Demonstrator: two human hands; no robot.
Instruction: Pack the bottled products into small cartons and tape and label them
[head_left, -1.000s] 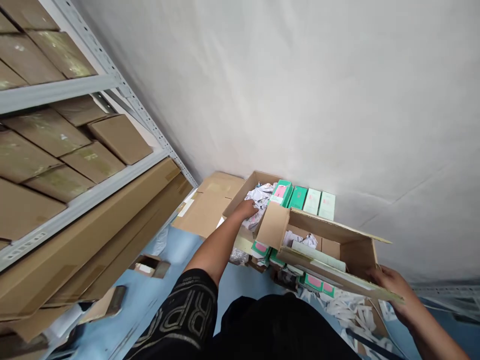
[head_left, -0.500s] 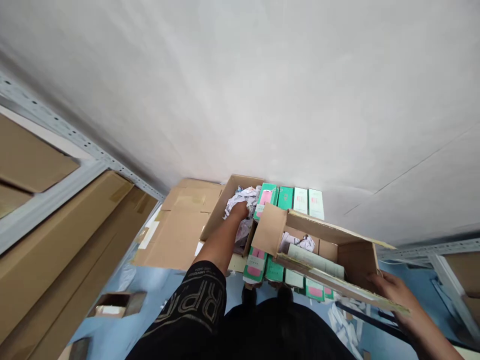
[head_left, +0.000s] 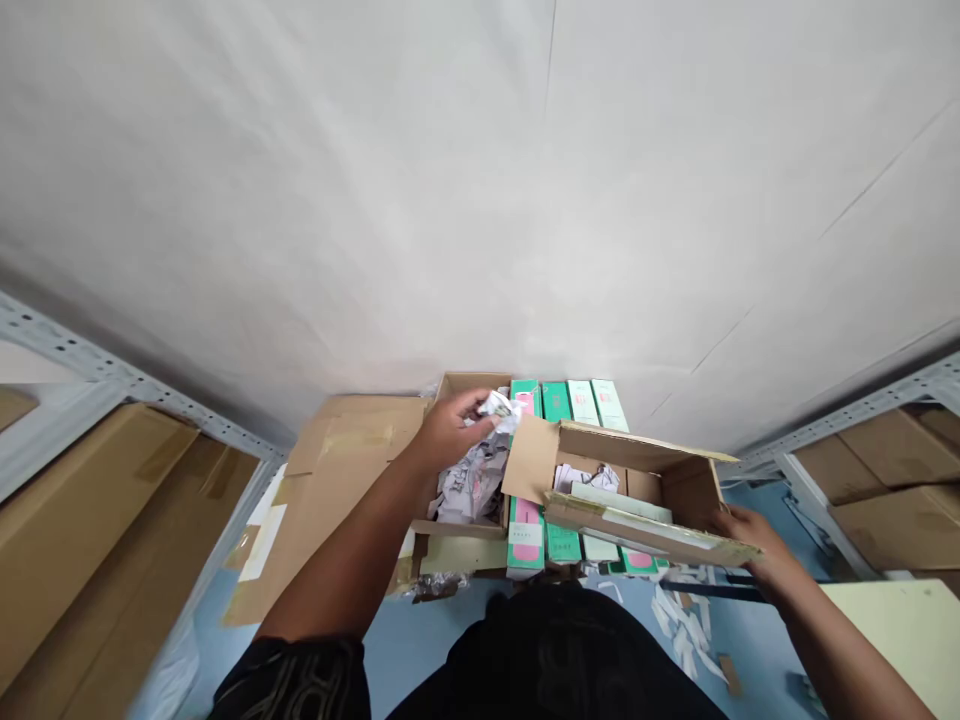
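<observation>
My left hand (head_left: 454, 428) pinches a piece of crumpled paper (head_left: 501, 410) above a cardboard box (head_left: 469, 528) filled with more crumpled paper (head_left: 474, 482). My right hand (head_left: 750, 535) grips the right end of a second, open cardboard box (head_left: 686, 492). Inside that box lie a wad of crumpled paper (head_left: 589, 476) and a long pale green box (head_left: 622, 502). The open box sits over a row of green, white and pink boxes (head_left: 527, 538), with a flap (head_left: 531, 460) folded out toward my left hand.
A flattened cardboard sheet (head_left: 345, 470) lies left of the paper-filled box, against the grey wall (head_left: 480, 200). Metal shelving with brown cartons (head_left: 97, 540) stands on the left, and more cartons (head_left: 896, 445) on the right. Paper scraps (head_left: 682, 625) litter the blue floor.
My left hand has risen out of the paper-filled box with a crumpled piece in its fingers. My right hand still holds the open box. The camera view has shifted.
</observation>
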